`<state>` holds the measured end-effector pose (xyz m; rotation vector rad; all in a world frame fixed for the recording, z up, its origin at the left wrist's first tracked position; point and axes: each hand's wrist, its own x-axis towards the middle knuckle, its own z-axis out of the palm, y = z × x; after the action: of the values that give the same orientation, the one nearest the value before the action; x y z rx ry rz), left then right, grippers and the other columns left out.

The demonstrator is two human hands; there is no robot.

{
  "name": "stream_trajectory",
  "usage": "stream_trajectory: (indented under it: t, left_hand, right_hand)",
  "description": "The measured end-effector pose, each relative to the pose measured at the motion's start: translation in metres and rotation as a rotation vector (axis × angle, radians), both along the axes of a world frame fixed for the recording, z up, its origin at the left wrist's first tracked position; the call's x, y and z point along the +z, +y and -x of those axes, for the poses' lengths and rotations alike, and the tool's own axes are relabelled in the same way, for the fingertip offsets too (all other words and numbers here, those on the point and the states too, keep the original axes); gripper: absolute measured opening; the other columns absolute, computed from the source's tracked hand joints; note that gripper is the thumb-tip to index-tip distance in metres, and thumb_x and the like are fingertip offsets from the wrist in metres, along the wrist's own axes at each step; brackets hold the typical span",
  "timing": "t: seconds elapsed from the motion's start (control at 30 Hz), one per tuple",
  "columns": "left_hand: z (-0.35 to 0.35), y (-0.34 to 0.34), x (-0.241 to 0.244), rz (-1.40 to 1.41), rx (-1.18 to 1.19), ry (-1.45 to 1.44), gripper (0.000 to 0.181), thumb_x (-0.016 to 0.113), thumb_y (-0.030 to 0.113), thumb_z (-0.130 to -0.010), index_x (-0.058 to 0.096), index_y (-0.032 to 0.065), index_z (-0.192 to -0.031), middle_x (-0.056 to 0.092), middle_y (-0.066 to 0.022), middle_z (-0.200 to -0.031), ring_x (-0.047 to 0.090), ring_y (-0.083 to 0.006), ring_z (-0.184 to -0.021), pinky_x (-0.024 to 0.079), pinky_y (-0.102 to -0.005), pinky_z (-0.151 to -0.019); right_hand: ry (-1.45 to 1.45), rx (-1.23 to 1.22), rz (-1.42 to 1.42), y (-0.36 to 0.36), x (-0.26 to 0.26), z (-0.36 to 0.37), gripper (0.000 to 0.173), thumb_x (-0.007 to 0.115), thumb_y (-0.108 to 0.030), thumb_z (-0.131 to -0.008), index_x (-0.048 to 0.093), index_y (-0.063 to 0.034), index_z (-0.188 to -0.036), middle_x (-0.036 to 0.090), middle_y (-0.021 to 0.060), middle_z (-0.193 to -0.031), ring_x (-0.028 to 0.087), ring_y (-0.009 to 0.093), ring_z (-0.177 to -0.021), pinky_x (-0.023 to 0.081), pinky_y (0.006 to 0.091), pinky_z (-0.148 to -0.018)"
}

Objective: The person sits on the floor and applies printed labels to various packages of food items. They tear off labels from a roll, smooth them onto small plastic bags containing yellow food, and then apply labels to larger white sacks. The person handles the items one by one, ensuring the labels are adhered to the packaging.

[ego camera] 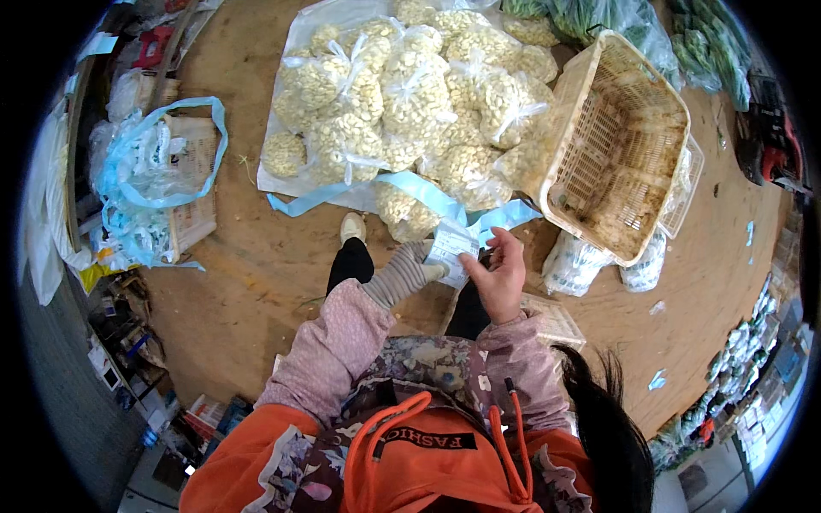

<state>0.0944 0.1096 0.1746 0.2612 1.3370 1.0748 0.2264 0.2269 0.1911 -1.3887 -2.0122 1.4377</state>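
Note:
In front of my body, my left hand [401, 272], in a grey striped glove, holds a white printed label [449, 247]. My right hand [503, 276] is bare and pinches the label's right side, its thumb on the printed face. Light blue backing strip [423, 191] trails behind the label, across the front of the bag pile. Just beyond lie many tied clear plastic bags [414, 90] filled with pale, flat, bean-like pieces, heaped on a white sheet [272, 151]. The right fingertips are partly hidden behind the label.
A stained plastic crate [616, 147] leans to the right over wrapped white bundles [574, 263]. At left, a pale crate [195, 186] bears tangled blue strip [221, 128]. Bagged green vegetables [577, 19] lie at the far right. Another pale crate [555, 320] stands by my right forearm.

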Motion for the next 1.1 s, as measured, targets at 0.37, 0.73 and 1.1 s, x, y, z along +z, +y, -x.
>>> stream_trajectory:
  t: [0.37, 0.73, 1.1]
  left_hand:
    - [0.014, -0.045, -0.030, 0.217, -0.099, -0.118, 0.027, 0.066, 0.011, -0.072, 0.061, -0.0017, -0.095, 0.063, -0.0020, -0.086, 0.056, -0.0089, -0.078, 0.045, -0.0252, -0.071]
    - [0.008, -0.130, -0.123, 0.393, -0.098, -0.155, 0.025, 0.066, 0.012, -0.071, 0.063, -0.0020, -0.093, 0.063, -0.0047, -0.079, 0.056, -0.0107, -0.070, 0.045, -0.0276, -0.064]
    - [0.013, -0.118, -0.118, 0.390, 0.171, -0.120, 0.019, 0.059, 0.010, -0.079, 0.062, 0.0002, -0.095, 0.062, -0.0043, -0.078, 0.056, -0.0099, -0.061, 0.047, -0.0257, -0.057]
  right_hand:
    - [-0.100, -0.092, 0.997, 0.134, -0.139, 0.007, 0.044, 0.048, -0.045, -0.088, 0.049, -0.0112, -0.116, 0.059, 0.0042, -0.099, 0.057, 0.018, -0.082, 0.048, 0.0324, -0.062]
    - [-0.726, 0.269, -0.848, 0.272, -0.371, 0.154, 0.045, 0.038, -0.031, -0.091, 0.039, -0.0076, -0.129, 0.039, 0.0156, -0.134, 0.036, 0.032, -0.124, 0.034, 0.0546, -0.095]
    - [-1.117, 0.310, -0.509, 0.277, -0.331, 0.129, 0.048, 0.033, -0.037, -0.090, 0.042, -0.0088, -0.127, 0.025, 0.0145, -0.142, 0.024, 0.033, -0.129, 0.021, 0.0522, -0.103]
